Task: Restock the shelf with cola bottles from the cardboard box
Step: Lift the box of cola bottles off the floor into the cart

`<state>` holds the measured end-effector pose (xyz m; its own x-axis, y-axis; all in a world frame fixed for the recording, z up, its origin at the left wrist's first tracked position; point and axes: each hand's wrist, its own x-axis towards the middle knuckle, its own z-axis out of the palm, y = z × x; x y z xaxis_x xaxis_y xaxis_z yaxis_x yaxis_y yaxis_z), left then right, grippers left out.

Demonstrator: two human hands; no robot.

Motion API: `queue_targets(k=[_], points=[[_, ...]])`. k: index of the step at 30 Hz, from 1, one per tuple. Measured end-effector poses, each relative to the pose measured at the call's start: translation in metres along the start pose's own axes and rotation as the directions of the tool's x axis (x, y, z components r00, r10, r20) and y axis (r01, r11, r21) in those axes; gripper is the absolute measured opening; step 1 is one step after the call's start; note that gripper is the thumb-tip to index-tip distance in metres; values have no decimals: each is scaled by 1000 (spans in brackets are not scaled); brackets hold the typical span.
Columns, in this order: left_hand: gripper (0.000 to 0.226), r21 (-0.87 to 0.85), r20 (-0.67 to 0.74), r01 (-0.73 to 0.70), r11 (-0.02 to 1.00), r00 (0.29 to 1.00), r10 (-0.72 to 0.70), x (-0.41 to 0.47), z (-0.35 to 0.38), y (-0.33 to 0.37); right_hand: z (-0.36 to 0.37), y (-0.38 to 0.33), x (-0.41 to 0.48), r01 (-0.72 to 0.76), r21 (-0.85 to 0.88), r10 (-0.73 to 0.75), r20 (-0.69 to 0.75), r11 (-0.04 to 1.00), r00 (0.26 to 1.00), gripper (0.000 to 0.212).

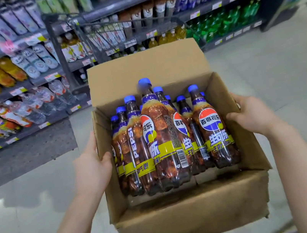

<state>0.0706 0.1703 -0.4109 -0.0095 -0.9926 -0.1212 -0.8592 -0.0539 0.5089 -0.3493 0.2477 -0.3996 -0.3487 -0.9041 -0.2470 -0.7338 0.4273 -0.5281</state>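
- The box (pixel 192 217) fills the middle of the view, open at the top and held up over the floor (pixel 272 69) between both hands, with its near wall at 6 o'clock.
- The left hand (pixel 92 166) grips the box's wall at 9 o'clock. The thumb hooks over the rim into the box, the palm lies against the outside, and the other fingers are out of sight.
- The right hand (pixel 253 114) grips the wall at 3 o'clock the same way, with the thumb curled over the rim and the fingers hidden behind the cardboard.
- The bottles (pixel 212 127) lie packed inside the box, leaning back rather than standing upright. Each long axis runs from 6 to 12 o'clock, with the base toward the person and the blue top pointing to 12.
- A top bottle (pixel 161 135) rides on the others near the middle of the pack, on the same heading. Its cap (pixel 144 82) reaches furthest toward 12 and is slightly blurred.
- The labels face up, with a red, white and blue roundel near the shoulder and a yellow band lower down.
- The far flap (pixel 144 65) stands up at 12 o'clock behind the bottle tops.
- The shelf (pixel 18 91) runs from 9 round to 2 o'clock beyond the box. It holds orange drinks and water at 10 and green bottles at 1 to 2.
- A wire cart (pixel 93 22) stands at 12 o'clock, between the flap and the shelf.
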Motion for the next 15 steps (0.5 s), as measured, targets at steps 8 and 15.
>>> queue_targets(k=[8, 15], points=[[77, -70, -23, -28, 997, 999, 26, 93, 15, 64, -48, 1, 97, -1, -33, -2, -101, 999, 995, 51], [81, -63, 2, 13, 998, 1000, -12, 184, 18, 106, -78, -20, 190, 6, -15, -7, -70, 1000, 997, 53]])
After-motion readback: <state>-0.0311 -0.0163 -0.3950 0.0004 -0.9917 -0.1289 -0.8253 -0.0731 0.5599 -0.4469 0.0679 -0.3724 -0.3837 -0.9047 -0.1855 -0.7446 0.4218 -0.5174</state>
